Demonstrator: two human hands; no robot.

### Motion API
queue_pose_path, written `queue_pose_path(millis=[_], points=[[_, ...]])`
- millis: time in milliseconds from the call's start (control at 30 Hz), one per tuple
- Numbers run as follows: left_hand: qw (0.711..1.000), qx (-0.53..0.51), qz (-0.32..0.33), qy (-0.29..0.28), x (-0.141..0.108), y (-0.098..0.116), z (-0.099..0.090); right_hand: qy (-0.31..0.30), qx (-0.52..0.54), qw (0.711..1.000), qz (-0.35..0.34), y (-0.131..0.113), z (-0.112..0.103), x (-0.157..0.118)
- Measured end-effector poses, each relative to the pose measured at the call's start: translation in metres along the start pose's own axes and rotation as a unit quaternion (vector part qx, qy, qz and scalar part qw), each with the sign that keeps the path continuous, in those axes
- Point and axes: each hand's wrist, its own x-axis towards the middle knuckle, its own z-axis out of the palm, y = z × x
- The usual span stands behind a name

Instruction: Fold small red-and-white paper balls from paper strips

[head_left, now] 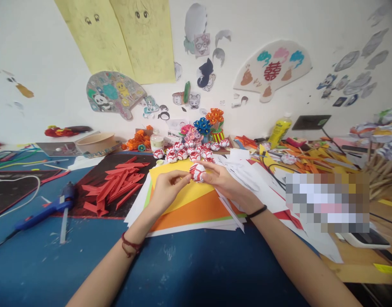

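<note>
Between my two hands is a red-and-white folded paper flower (198,173), held above a stack of coloured paper (186,200) with yellow and orange sheets on top. My right hand (224,181) is closed round the flower's right side, thumb in front and fingers behind. From the left, my left hand (170,185) has its thumb and forefinger pinched at the flower's lower edge. Just beyond, several finished red-and-white paper flowers (182,154) sit in a cluster. Folded red paper strips (119,181) lie heaped to the left of the stack.
A blue glue gun (45,213) with a glue stick lies at the left. Behind stand a round bowl (96,144), a small glass jar (156,140), blue and orange flowers (202,126), and a yellow bottle (280,131). White paper sheets (266,187) and a black cable spread rightward.
</note>
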Motion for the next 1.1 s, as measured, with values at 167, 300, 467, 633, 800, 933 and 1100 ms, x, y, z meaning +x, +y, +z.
queue_pose_path(millis=[167, 300, 467, 633, 800, 933, 1100], points=[[0.996, -0.075, -0.033, 0.028, 0.006, 0.0, 0.003, 0.029, -0.021, 0.999, -0.017, 0.004, -0.002, 0.002], [0.994, -0.083, -0.061, 0.023, 0.012, 0.004, 0.003, 0.039, -0.027, 0.998, -0.04, 0.006, 0.0, 0.004], [0.994, -0.088, -0.058, -0.007, 0.03, 0.01, -0.005, 0.062, -0.007, 0.996, -0.067, 0.007, 0.0, 0.015], [0.997, -0.067, -0.035, -0.01, 0.053, 0.01, -0.01, 0.083, 0.017, 0.991, -0.103, 0.005, -0.001, 0.034], [0.997, 0.042, 0.032, 0.061, 0.055, 0.005, -0.007, 0.088, 0.048, 0.991, -0.091, 0.01, 0.0, 0.038], [0.994, 0.072, 0.058, 0.051, 0.044, 0.004, -0.004, 0.048, 0.062, 0.994, -0.073, 0.015, 0.002, 0.032], [0.992, 0.111, 0.059, -0.002, 0.041, 0.004, -0.014, 0.037, 0.037, 0.998, -0.045, 0.018, 0.0, 0.027]])
